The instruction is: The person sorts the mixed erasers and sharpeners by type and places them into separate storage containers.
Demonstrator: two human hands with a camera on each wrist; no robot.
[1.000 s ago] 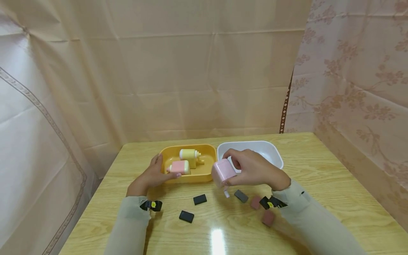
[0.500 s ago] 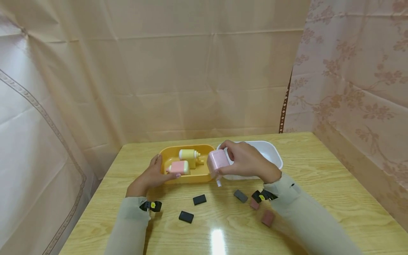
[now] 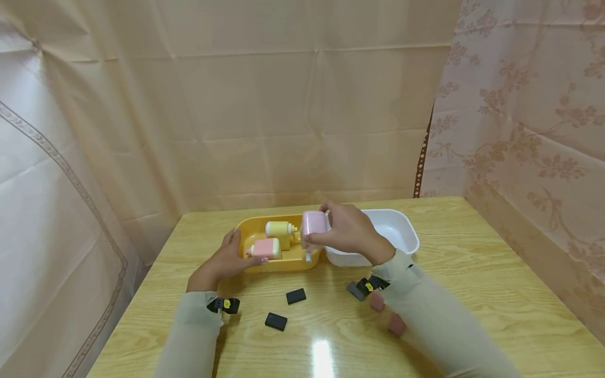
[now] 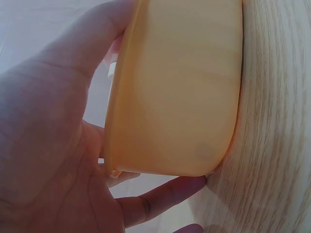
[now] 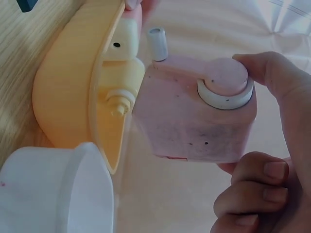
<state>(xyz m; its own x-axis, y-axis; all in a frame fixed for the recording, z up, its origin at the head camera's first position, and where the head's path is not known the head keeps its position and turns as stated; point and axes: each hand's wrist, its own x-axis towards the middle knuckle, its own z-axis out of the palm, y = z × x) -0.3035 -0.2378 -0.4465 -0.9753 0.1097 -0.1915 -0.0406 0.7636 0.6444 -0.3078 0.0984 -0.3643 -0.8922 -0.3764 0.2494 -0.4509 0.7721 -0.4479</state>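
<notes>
My right hand [image 3: 347, 231] grips a pink boxy toy [image 3: 314, 224] with a white knob [image 5: 224, 90] and a small white peg, holding it over the right end of the yellow tub [image 3: 246, 227]. In the right wrist view the pink toy [image 5: 194, 116] hangs just beside the tub's rim [image 5: 104, 97]. My left hand [image 3: 227, 257] holds the tub's left end, thumb on the rim and fingers against its wall [image 4: 180, 87]. Inside the tub lie a yellow toy [image 3: 280, 229] and a pink-and-cream toy [image 3: 266, 248].
A white tub [image 3: 397, 231] stands right of the yellow one. Small black blocks [image 3: 296, 296] [image 3: 276, 321], a grey block [image 3: 354, 290] and reddish blocks [image 3: 396, 325] lie on the wooden table [image 3: 472, 262] near me. Curtains close in behind and to both sides.
My right hand has carried the pink toy up and to the left, from above the table in front of the tubs to over the yellow tub's right end. The left hand stayed put.
</notes>
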